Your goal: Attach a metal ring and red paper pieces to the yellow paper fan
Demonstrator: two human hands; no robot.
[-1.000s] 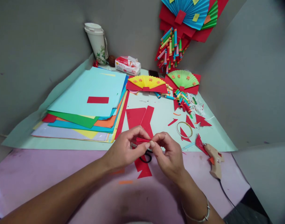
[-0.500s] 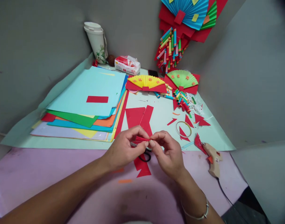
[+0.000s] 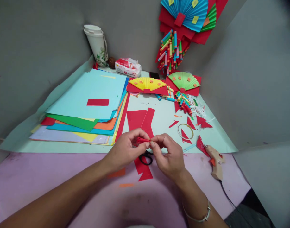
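Between my two hands is a small piece of red pleated paper (image 3: 142, 140), its folds fanning a little to the left. My left hand (image 3: 127, 146) pinches it from the left with thumb and forefinger. The fingertips of my right hand (image 3: 167, 152) close on its right end, touching the left fingertips. Just below my hands lie black-handled scissors (image 3: 146, 159), partly covered by the left hand. Under and behind them are cut pieces of red paper (image 3: 137, 118). An orange paper strip (image 3: 126, 185) rests on the pink cloth near me.
Coloured sheets (image 3: 85, 88) are stacked at left. A glue gun (image 3: 216, 161) with a cord and a tape roll (image 3: 185, 131) lie at right. Behind are a yellow fan (image 3: 147, 83), a green fan (image 3: 184, 80), a tissue pack (image 3: 128, 67) and a white cup (image 3: 95, 44).
The view has shifted slightly. My hands keep their pinch on the pleated paper, and its fanned folds and the scissor handles show a little more.
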